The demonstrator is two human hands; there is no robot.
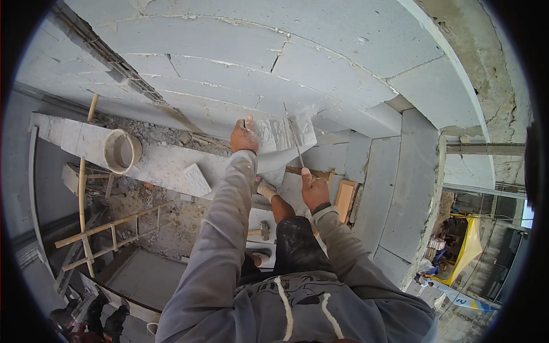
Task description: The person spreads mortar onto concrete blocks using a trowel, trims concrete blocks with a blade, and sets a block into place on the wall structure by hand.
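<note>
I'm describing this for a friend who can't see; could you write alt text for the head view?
A bare right hand holds a long, thin tool reaching across a scored, pale block, with the left hand at the block's left end. A grey wall curves beyond; leftward, a bucket stands on a long board.

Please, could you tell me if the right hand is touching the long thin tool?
Touching. The head view shows the right hand closed on the near end of the long thin tool, whose shaft comes out beside the thumb.
</note>
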